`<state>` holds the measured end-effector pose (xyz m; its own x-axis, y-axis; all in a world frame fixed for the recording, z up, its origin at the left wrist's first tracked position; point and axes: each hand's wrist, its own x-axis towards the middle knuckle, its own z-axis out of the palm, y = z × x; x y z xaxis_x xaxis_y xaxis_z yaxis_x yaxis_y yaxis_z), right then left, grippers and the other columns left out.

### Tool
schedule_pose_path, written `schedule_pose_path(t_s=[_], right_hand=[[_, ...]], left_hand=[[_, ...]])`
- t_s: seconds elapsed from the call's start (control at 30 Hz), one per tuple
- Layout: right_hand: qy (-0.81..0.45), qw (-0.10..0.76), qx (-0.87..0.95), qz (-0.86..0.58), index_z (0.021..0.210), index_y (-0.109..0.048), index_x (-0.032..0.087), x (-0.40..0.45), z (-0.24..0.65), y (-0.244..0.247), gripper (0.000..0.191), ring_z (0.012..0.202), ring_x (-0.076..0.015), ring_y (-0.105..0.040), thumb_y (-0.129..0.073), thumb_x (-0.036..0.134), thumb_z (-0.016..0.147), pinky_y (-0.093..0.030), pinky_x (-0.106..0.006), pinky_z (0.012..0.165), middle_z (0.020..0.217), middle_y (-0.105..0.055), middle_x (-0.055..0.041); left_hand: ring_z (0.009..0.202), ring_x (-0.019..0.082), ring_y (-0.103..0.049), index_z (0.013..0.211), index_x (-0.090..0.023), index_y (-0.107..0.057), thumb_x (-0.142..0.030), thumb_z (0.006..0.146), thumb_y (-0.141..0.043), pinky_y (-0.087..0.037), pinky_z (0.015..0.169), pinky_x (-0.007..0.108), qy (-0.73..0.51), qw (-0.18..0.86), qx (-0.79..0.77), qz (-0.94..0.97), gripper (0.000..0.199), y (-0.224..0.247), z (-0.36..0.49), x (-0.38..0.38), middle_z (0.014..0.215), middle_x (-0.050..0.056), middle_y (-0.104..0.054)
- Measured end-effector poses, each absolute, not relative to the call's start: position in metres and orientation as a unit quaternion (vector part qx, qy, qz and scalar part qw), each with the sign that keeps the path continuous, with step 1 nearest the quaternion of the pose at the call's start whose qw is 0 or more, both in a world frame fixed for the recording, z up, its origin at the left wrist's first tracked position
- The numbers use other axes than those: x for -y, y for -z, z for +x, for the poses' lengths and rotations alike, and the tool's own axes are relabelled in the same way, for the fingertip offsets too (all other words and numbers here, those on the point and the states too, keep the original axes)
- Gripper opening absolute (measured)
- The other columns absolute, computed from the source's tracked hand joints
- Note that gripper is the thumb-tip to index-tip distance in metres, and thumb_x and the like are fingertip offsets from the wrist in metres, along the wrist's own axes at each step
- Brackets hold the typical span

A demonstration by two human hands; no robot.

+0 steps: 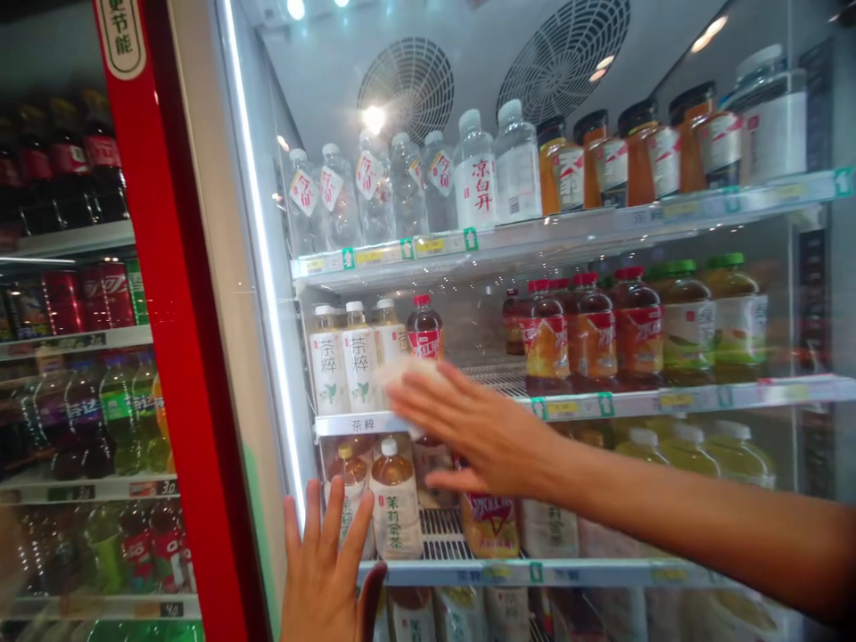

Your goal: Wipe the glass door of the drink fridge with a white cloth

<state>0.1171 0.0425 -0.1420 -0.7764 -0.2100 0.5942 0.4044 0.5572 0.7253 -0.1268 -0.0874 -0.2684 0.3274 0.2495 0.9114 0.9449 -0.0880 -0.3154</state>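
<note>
In the head view my right hand (468,428) reaches in from the right, fingers straight and together. It presses a pale white cloth (407,374), partly blurred and covered by the fingers, against the glass door (468,330) of a drinks fridge. Lower left, my left hand (327,562) is raised with its fingers spread and nothing in it; it seems to rest on the same glass. Behind the glass, white-labelled tea bottles (359,357) and a red-capped bottle (424,325) stand near the cloth. A jasmine tea bottle (396,499) is beside my left fingertips.
Clear water bottles (476,169) and amber bottles (659,160) line the top shelf (568,230). Red-capped bottles (638,325) fill the middle right. A bright light strip (251,205) runs along the door's left side. Past a red frame (174,312), another fridge holds drinks.
</note>
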Motion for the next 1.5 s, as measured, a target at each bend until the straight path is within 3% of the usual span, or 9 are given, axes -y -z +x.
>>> schedule_pose_path(t_s=[0.1,0.3,0.5,0.7,0.87,1.03,1.23,1.43,1.5], right_hand=[[0.446,0.398,0.791,-0.131,0.168,-0.007,0.013,-0.04,0.133,0.125,0.1,0.164,-0.0287,-0.006,-0.047,0.071,0.097,-0.013,-0.058,0.133,0.174,-0.019,-0.0093],[0.475,0.236,0.847,0.026,0.163,-0.033,0.015,-0.053,0.183,0.182,0.092,0.163,-0.0179,-0.011,-0.057,0.066,0.091,-0.027,-0.037,0.131,0.171,-0.031,0.0012],[0.465,0.39,0.776,-0.171,0.168,-0.005,0.016,-0.075,0.28,0.127,0.099,0.163,-0.0322,-0.008,-0.052,0.067,0.096,-0.014,-0.06,0.132,0.174,-0.019,-0.0099],[0.499,0.229,0.835,-0.027,0.167,-0.02,0.015,-0.084,0.351,0.165,0.095,0.163,-0.0167,-0.01,-0.053,0.066,0.094,-0.026,-0.035,0.132,0.17,-0.034,0.0027],[0.466,0.382,0.775,-0.191,0.168,-0.006,0.017,-0.109,0.425,0.143,0.099,0.164,-0.0303,-0.005,-0.05,0.07,0.096,-0.016,-0.058,0.132,0.174,-0.02,-0.0096],[0.476,0.247,0.842,-0.055,0.166,-0.017,0.014,-0.12,0.484,0.16,0.094,0.163,-0.0211,-0.012,-0.053,0.066,0.097,-0.018,-0.044,0.135,0.17,-0.035,-0.0039],[0.448,0.441,0.733,-0.259,0.168,0.001,0.018,-0.136,0.534,0.124,0.094,0.163,-0.0338,-0.002,-0.048,0.062,0.101,-0.014,-0.061,0.133,0.176,-0.003,-0.0083],[0.468,0.238,0.851,-0.012,0.167,-0.016,0.015,-0.127,0.504,0.177,0.096,0.163,-0.0192,-0.009,-0.053,0.067,0.096,-0.022,-0.04,0.134,0.172,-0.027,-0.0017],[0.472,0.27,0.838,-0.051,0.167,-0.016,0.014,-0.126,0.497,0.156,0.095,0.164,-0.0208,-0.006,-0.054,0.065,0.096,-0.017,-0.043,0.135,0.173,-0.025,-0.0034]], left_hand=[[0.164,0.03,-0.001,0.166,-0.024,-0.022,-0.031,0.095,-0.062,0.004,0.134,0.051,0.396,0.463,0.476,-0.634,0.081,0.275,-0.114,0.076,0.177,0.007,-0.007],[0.163,0.033,-0.003,0.166,-0.032,-0.017,-0.016,0.09,-0.063,-0.002,0.132,0.062,0.447,0.421,0.493,-0.617,0.09,0.277,-0.067,0.052,0.177,0.006,-0.005],[0.164,0.03,0.003,0.166,-0.029,-0.02,-0.025,0.094,-0.064,0.006,0.133,0.053,0.406,0.453,0.455,-0.651,0.085,0.254,-0.028,0.03,0.177,0.007,-0.002],[0.164,0.03,0.001,0.164,-0.032,-0.026,-0.036,0.097,-0.06,0.011,0.131,0.054,0.437,0.443,0.416,-0.663,0.075,0.228,0.044,0.006,0.177,0.003,-0.006],[0.164,0.031,0.003,0.164,-0.033,-0.027,-0.036,0.098,-0.059,0.01,0.131,0.055,0.432,0.455,0.382,-0.679,0.074,0.204,0.114,-0.008,0.177,0.001,-0.004],[0.164,0.031,0.003,0.164,-0.031,-0.027,-0.037,0.099,-0.057,0.009,0.131,0.056,0.415,0.466,0.363,-0.692,0.072,0.191,0.176,-0.021,0.177,0.002,-0.004],[0.164,0.031,0.002,0.163,-0.029,-0.029,-0.036,0.1,-0.054,0.009,0.131,0.057,0.401,0.484,0.35,-0.695,0.069,0.182,0.214,-0.027,0.177,0.001,-0.004],[0.164,0.03,0.002,0.164,-0.029,-0.027,-0.037,0.1,-0.054,0.009,0.131,0.056,0.383,0.503,0.359,-0.687,0.069,0.181,0.222,-0.03,0.177,0.0,-0.004],[0.164,0.03,0.001,0.164,-0.029,-0.027,-0.038,0.1,-0.055,0.008,0.132,0.057,0.378,0.499,0.372,-0.685,0.07,0.182,0.219,-0.03,0.177,0.001,-0.006]])
